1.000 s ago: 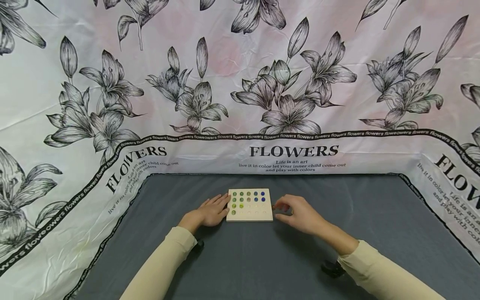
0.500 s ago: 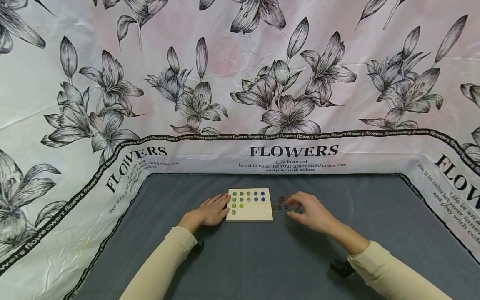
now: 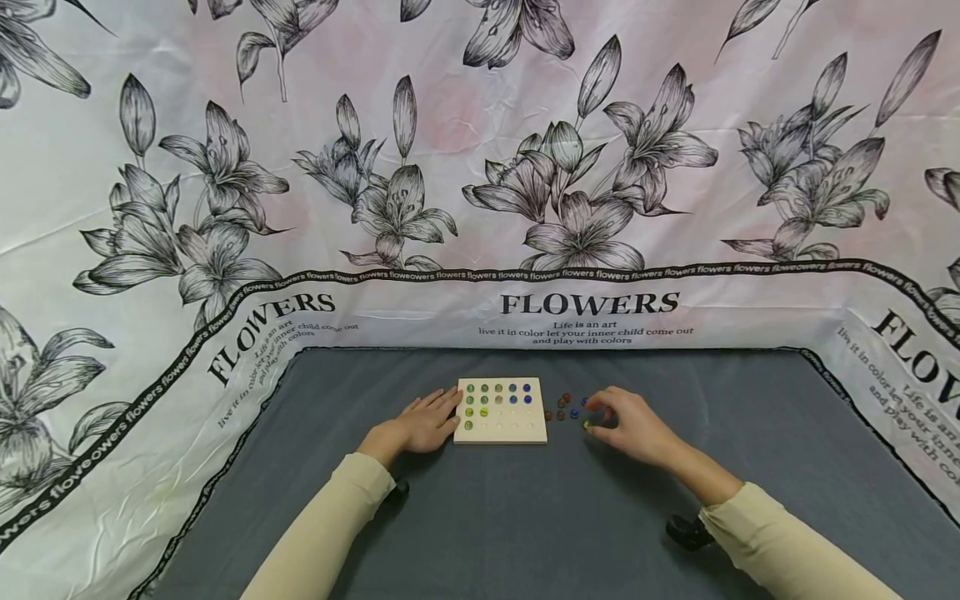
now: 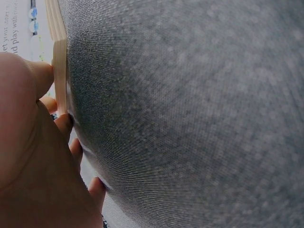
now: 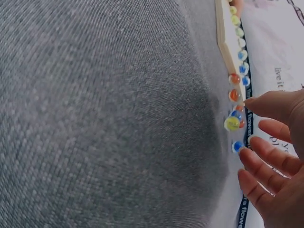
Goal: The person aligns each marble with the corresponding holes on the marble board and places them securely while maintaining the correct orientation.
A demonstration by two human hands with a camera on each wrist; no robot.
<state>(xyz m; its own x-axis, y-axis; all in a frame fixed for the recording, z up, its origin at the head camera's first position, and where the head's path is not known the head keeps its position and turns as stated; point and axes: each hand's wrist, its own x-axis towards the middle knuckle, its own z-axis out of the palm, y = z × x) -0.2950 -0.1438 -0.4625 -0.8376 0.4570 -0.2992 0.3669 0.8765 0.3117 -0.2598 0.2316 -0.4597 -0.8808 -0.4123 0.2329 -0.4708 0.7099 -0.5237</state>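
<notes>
A pale wooden board (image 3: 517, 435) with rows of round hollows lies on the grey cloth, several green, yellow-green, clear and blue marbles seated in it. My left hand (image 3: 431, 423) rests flat at its left side; in the left wrist view, the thumb (image 4: 43, 78) touches the board's edge. Right of the board, my right hand (image 3: 630, 427) hovers over loose marbles, thumb and fingers spread apart around nothing. Nearest to it are a yellow marble (image 5: 232, 124) and a blue marble (image 5: 238, 146), both lying on the cloth. Orange-brown marbles (image 3: 561, 415) and another blue one (image 3: 574, 413) lie closer to the board.
Grey cloth (image 3: 495, 525) covers the table. Behind it stands a white curtain (image 3: 420, 308) printed with lilies and lettering. Dark wrist straps (image 3: 686, 533) show below the sleeves.
My right hand has moved right, away from the board's right edge, uncovering the loose marbles. The left hand and the board stay where they were.
</notes>
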